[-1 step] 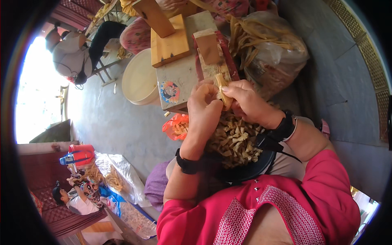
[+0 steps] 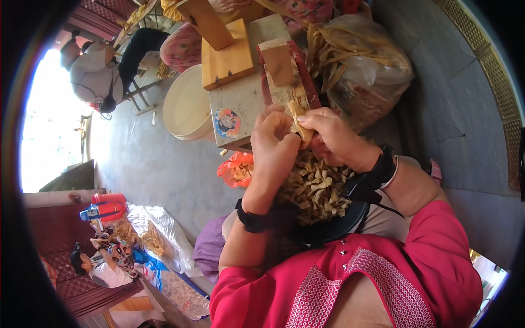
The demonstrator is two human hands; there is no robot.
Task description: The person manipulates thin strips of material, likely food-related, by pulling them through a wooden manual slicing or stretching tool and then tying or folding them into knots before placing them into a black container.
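Observation:
My left hand [image 2: 270,145] and my right hand [image 2: 339,139] meet around a folded tan strip [image 2: 299,126], their fingers closed on it. Part of the strip is hidden by my fingers. Just beyond them is a narrow red-edged board with a worn brown block [image 2: 279,65], on a pale worktop [image 2: 229,104] with a colourful sticker. Below my hands, a dark round tray [image 2: 333,229] on my lap holds a heap of small tan folded pieces [image 2: 320,191]. An orange plastic bag [image 2: 235,172] with similar pieces lies just left of it.
A wooden stand [image 2: 224,71], white tub [image 2: 186,117] and plastic sack of long strips [image 2: 372,76] surround the worktop. A co-worker's hand [image 2: 229,6] shows at the top. Other people sit at upper left [image 2: 95,76] and lower left [image 2: 109,273], near a red bucket [image 2: 112,202].

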